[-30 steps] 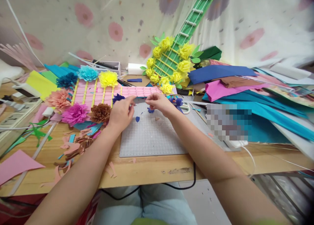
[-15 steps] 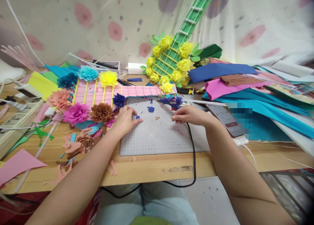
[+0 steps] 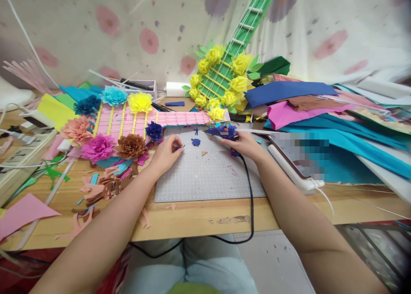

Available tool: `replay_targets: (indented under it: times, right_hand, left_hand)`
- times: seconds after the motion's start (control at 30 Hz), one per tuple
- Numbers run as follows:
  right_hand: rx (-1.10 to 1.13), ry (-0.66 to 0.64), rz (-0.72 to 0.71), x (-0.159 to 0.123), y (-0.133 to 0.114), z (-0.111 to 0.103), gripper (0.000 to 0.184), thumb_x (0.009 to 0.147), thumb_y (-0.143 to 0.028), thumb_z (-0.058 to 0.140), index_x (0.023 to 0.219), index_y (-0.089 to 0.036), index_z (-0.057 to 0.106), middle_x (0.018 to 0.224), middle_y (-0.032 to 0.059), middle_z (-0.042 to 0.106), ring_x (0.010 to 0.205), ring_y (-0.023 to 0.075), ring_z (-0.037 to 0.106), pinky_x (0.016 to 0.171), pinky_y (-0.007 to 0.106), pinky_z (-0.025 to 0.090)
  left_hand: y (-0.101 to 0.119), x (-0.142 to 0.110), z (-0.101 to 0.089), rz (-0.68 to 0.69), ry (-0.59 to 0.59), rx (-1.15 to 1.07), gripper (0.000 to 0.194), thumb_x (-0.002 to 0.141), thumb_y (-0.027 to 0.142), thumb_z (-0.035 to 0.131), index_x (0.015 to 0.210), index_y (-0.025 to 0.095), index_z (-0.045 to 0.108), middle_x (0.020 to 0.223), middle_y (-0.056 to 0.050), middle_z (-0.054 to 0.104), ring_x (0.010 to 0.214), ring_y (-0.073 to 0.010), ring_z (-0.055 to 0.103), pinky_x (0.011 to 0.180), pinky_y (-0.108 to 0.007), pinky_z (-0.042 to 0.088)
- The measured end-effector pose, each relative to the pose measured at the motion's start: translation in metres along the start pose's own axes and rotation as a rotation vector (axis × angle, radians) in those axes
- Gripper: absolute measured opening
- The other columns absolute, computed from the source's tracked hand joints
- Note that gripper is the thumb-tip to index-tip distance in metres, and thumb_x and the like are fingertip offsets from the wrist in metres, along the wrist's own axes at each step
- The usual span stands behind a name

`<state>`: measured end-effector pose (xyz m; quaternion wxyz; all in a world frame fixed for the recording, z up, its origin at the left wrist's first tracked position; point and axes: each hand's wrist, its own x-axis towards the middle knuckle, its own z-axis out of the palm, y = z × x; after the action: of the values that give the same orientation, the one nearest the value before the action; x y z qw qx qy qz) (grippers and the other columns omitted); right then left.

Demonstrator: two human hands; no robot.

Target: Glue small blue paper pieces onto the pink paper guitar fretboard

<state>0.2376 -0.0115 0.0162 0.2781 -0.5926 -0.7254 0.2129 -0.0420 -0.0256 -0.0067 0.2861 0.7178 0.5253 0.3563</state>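
Note:
Over the left part of the grey cutting mat (image 3: 208,178), my left hand (image 3: 165,155) pinches a small dark blue paper piece (image 3: 180,147). My right hand (image 3: 248,146) is closed around the grip of a blue glue gun (image 3: 221,132), which lies at the mat's back right with its nozzle pointing left. Behind my left hand is a pink paper guitar (image 3: 180,119), edged with paper flowers. A dark blue flower (image 3: 154,131) sits nearest that hand, beside a brown flower (image 3: 131,146). Small blue scraps (image 3: 195,142) lie on the mat between my hands.
A green guitar (image 3: 221,78) with yellow flowers leans at the back. Coloured paper sheets (image 3: 289,95) pile up at right, near a phone (image 3: 285,150) and a white power strip (image 3: 289,167). Paper offcuts (image 3: 102,189) litter the left. The gun's black cord (image 3: 252,208) hangs over the table edge.
My hands have moved apart from near the blue flower. The left came down and picked up a blue paper piece from the mat; the right went right to the glue gun and took its grip.

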Motion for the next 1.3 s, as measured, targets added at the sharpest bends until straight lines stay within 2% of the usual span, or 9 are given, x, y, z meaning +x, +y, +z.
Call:
replay_targets:
  times: [0.13, 0.27, 0.43, 0.53, 0.67, 0.83, 1.17, 1.23, 1.3]
  right_hand:
    - [-0.013, -0.01, 0.117, 0.003, 0.0, 0.012, 0.038, 0.071, -0.053, 0.06, 0.078, -0.016, 0.064, 0.075, 0.0069, 0.064, 0.072, 0.0216, 0.058, 0.065, 0.033, 0.042]
    - [0.047, 0.121, 0.195, 0.004, -0.001, 0.019, 0.037, 0.066, -0.052, 0.064, 0.076, -0.016, 0.063, 0.076, 0.0077, 0.064, 0.074, 0.0229, 0.059, 0.066, 0.033, 0.042]
    - [0.617, 0.255, 0.17, 0.003, -0.019, 0.027, 0.036, 0.067, -0.052, 0.063, 0.083, -0.02, 0.059, 0.084, 0.0058, 0.066, 0.081, 0.0194, 0.062, 0.069, 0.032, 0.048]
    - [0.88, 0.208, 0.125, -0.001, -0.038, 0.036, 0.037, 0.062, -0.048, 0.07, 0.085, -0.021, 0.057, 0.088, 0.0045, 0.065, 0.083, 0.0182, 0.064, 0.07, 0.032, 0.05]
    - [0.942, 0.053, 0.09, -0.007, -0.054, 0.051, 0.042, 0.054, -0.038, 0.077, 0.085, -0.022, 0.055, 0.087, 0.0019, 0.065, 0.082, 0.0181, 0.065, 0.071, 0.032, 0.051]
    - [0.974, -0.051, 0.079, -0.008, -0.055, 0.062, 0.051, 0.049, -0.034, 0.08, 0.088, -0.022, 0.05, 0.084, -0.0002, 0.064, 0.081, 0.0187, 0.066, 0.07, 0.034, 0.053]
    - [0.838, -0.042, 0.104, -0.008, -0.054, 0.072, 0.044, 0.054, -0.033, 0.077, 0.086, -0.02, 0.05, 0.064, -0.0045, 0.06, 0.058, 0.0127, 0.059, 0.067, 0.033, 0.051]
    - [0.864, -0.002, 0.117, -0.008, -0.055, 0.07, 0.045, 0.053, -0.035, 0.077, 0.084, -0.02, 0.049, 0.063, -0.0048, 0.059, 0.056, 0.012, 0.057, 0.063, 0.031, 0.05]
    - [0.901, 0.042, 0.138, -0.007, -0.055, 0.067, 0.047, 0.052, -0.039, 0.078, 0.084, -0.02, 0.049, 0.064, -0.0043, 0.059, 0.057, 0.0122, 0.058, 0.061, 0.03, 0.049]
  left_hand:
    - [-0.004, 0.0, 0.003, -0.051, 0.031, -0.18, 0.034, 0.067, 0.017, 0.063, 0.095, 0.02, 0.043, 0.091, -0.001, 0.057, 0.074, -0.0103, 0.059, 0.07, -0.028, 0.048]
    - [-0.006, 0.001, 0.006, -0.047, 0.02, -0.287, 0.045, 0.065, 0.012, 0.062, 0.102, 0.02, 0.039, 0.096, -0.002, 0.053, 0.076, -0.0098, 0.062, 0.071, -0.028, 0.049]
    - [0.0, 0.006, 0.013, -0.011, 0.099, -0.249, 0.06, 0.063, 0.009, 0.061, 0.116, 0.023, 0.038, 0.115, -0.008, 0.047, 0.086, -0.0116, 0.062, 0.068, -0.026, 0.052]
    - [0.008, 0.007, 0.017, 0.053, 0.165, -0.207, 0.074, 0.063, 0.01, 0.064, 0.128, 0.028, 0.034, 0.132, -0.011, 0.037, 0.103, -0.0176, 0.058, 0.066, -0.024, 0.054]
    - [0.018, 0.005, 0.023, 0.115, 0.153, -0.215, 0.093, 0.062, 0.012, 0.068, 0.139, 0.036, 0.021, 0.147, -0.012, 0.018, 0.117, -0.0241, 0.051, 0.065, -0.022, 0.056]
    - [0.023, 0.003, 0.031, 0.052, 0.111, -0.315, 0.109, 0.058, 0.015, 0.075, 0.142, 0.044, 0.012, 0.154, -0.009, 0.001, 0.121, -0.0295, 0.047, 0.059, -0.02, 0.056]
    - [0.025, 0.005, 0.034, 0.041, 0.041, -0.438, 0.109, 0.057, 0.016, 0.075, 0.142, 0.04, 0.012, 0.154, -0.01, 0.0, 0.13, -0.0312, 0.038, 0.065, -0.021, 0.056]
    - [0.023, 0.006, 0.034, 0.017, 0.052, -0.475, 0.1, 0.055, 0.017, 0.077, 0.138, 0.036, 0.024, 0.153, -0.011, 0.01, 0.13, -0.0292, 0.039, 0.071, -0.024, 0.057]
    - [0.023, 0.006, 0.035, -0.053, 0.03, -0.544, 0.079, 0.057, 0.019, 0.076, 0.127, 0.027, 0.04, 0.143, -0.013, 0.033, 0.122, -0.026, 0.047, 0.072, -0.028, 0.058]
